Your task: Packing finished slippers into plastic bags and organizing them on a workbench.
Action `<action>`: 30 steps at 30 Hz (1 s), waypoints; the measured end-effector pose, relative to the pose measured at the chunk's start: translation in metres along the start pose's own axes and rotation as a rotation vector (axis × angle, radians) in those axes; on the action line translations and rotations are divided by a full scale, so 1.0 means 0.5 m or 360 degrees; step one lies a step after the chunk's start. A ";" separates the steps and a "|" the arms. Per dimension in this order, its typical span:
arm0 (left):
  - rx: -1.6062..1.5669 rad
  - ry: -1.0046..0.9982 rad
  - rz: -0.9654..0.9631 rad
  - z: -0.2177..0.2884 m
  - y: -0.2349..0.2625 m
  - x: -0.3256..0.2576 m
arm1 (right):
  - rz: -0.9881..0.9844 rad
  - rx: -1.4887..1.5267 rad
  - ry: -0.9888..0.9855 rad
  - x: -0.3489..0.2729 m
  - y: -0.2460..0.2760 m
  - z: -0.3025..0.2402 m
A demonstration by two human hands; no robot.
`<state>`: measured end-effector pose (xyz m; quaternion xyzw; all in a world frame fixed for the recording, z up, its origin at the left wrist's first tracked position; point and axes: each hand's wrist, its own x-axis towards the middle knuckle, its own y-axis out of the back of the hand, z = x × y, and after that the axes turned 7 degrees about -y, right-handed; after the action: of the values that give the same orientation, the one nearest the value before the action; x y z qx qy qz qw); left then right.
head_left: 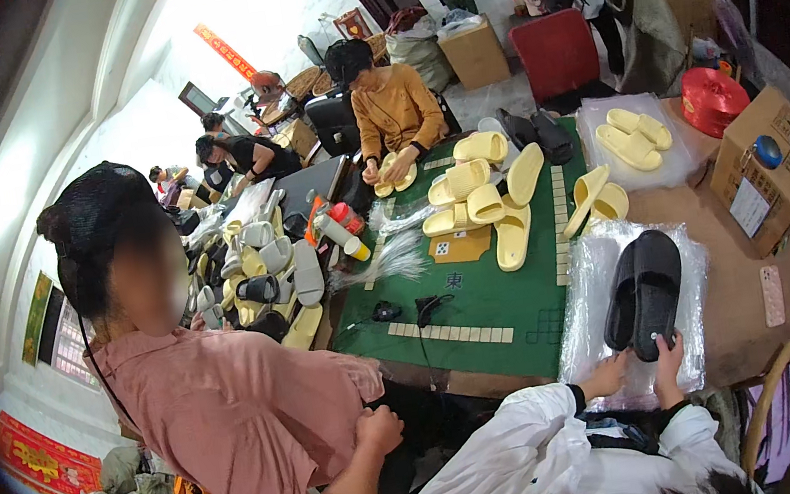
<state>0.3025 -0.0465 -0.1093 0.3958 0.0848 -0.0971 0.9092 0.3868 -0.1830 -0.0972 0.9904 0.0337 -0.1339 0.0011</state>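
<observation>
A pair of black slippers point(651, 287) lies on clear plastic bags point(584, 332) at the table's near right edge, heels toward me. My right hand point(669, 365) grips the heel end of the right-hand slipper, its thumb against the sole. Beside the other heel, my left hand point(607, 377) has its fingers drawn together at the bags' near edge. Whether those fingers pinch plastic or the slipper is hard to make out.
Pale yellow slippers point(513, 235) lie on the green mat point(464, 303). A slipper pile point(264, 286) is farther left. At right are a phone point(772, 295), a cardboard box point(768, 169) and a red ribbon roll point(716, 101). A person in pink point(235, 401) stands close at left.
</observation>
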 end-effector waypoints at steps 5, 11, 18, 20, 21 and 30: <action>0.0009 0.0019 -0.0071 -0.009 -0.010 -0.019 | 0.0304 0.0190 0.0106 0.006 -0.012 -0.034; 0.0474 -0.0306 -0.0404 0.084 0.049 -0.048 | 0.0429 0.0107 0.0020 0.023 0.032 0.017; 0.0781 -0.0451 -0.0173 0.034 0.026 -0.045 | 0.0556 -0.0169 0.0411 0.033 0.017 -0.100; 0.0717 -0.0367 -0.0228 0.002 0.012 -0.044 | 0.0503 -0.0351 0.0450 0.051 0.003 -0.073; 0.0674 -0.0206 -0.0531 0.050 0.037 -0.027 | 0.0510 -0.0509 0.0393 0.056 0.025 -0.061; 0.0729 -0.0141 -0.0589 0.026 -0.001 -0.008 | 0.0353 -0.1156 -0.0152 0.060 0.032 -0.066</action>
<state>0.2995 -0.0559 -0.0999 0.5638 0.0918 -0.2951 0.7659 0.4255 -0.1966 -0.0737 0.9158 -0.0285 -0.1584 0.3680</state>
